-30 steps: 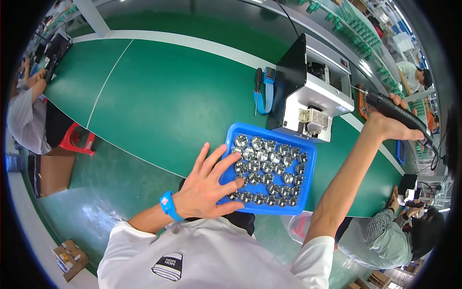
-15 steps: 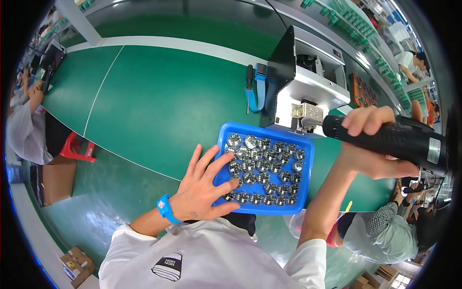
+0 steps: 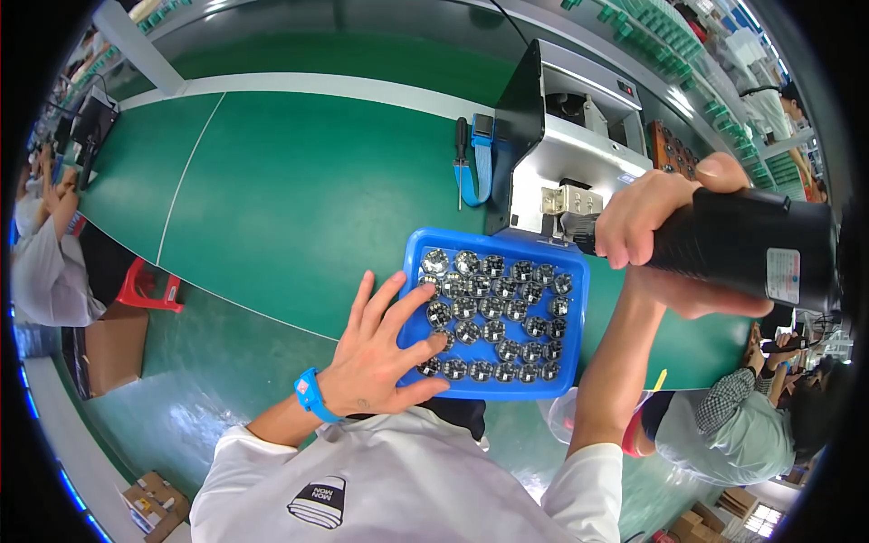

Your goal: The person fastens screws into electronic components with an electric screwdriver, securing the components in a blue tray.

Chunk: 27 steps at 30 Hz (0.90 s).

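A blue tray (image 3: 579,308) lies at the near edge of the green table (image 3: 299,190), filled with several round silver discs (image 3: 493,312). My left hand (image 3: 385,353) rests flat on the tray's left side, fingers spread, a blue wristband on the wrist. My right hand (image 3: 656,226) grips a thick black electric screwdriver (image 3: 747,249), held above the tray's far right corner with its tip pointing left toward the grey machine.
A grey and black box-shaped machine (image 3: 566,149) stands just behind the tray. A blue strap and a small screwdriver (image 3: 471,163) lie to its left. Other people sit at the far left (image 3: 41,262) and lower right (image 3: 733,425). A red stool (image 3: 145,285) stands below the table's left edge.
My right hand has brought the black screwdriver down and left, from far out at the right to just over the tray's far right corner. The left hand has stayed on the tray.
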Available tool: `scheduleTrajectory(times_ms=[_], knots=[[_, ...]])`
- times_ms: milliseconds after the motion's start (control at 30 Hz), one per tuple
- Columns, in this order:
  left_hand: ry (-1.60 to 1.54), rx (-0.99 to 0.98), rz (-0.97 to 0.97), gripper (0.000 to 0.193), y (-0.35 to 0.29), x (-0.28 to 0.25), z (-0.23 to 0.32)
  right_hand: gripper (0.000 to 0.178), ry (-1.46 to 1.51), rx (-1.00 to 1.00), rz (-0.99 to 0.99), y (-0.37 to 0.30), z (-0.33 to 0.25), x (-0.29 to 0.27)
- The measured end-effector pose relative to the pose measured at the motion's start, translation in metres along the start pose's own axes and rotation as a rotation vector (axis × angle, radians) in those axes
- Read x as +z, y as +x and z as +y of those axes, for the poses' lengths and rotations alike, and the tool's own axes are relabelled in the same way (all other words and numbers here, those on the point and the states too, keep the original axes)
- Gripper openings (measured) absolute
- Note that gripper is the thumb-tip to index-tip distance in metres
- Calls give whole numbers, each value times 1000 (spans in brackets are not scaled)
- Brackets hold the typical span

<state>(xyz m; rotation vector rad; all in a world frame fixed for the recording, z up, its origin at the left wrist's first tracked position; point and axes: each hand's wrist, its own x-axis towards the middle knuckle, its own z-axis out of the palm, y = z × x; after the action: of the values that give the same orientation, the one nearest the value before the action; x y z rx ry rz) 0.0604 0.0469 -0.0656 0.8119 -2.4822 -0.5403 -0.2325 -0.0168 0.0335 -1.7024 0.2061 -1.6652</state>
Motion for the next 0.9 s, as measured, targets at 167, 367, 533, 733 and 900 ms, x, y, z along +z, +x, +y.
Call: scheduleTrajectory(times_ms=[167,367,533,733,900], knots=[[-4,7,2,44,0,0,2,112,32,76,120,-4,-4,3],[-21,-27,26,44,-3,-1,1,110,-49,89,467,-17,-7,49],[-80,-38,23,46,0,-1,-1,85,132,133,235,-46,-15,78],[-130,-54,43,47,-2,3,-3,83,177,177,-27,-59,6,88],[-122,-31,50,46,-1,2,-3,83,159,195,-20,-63,13,94]])
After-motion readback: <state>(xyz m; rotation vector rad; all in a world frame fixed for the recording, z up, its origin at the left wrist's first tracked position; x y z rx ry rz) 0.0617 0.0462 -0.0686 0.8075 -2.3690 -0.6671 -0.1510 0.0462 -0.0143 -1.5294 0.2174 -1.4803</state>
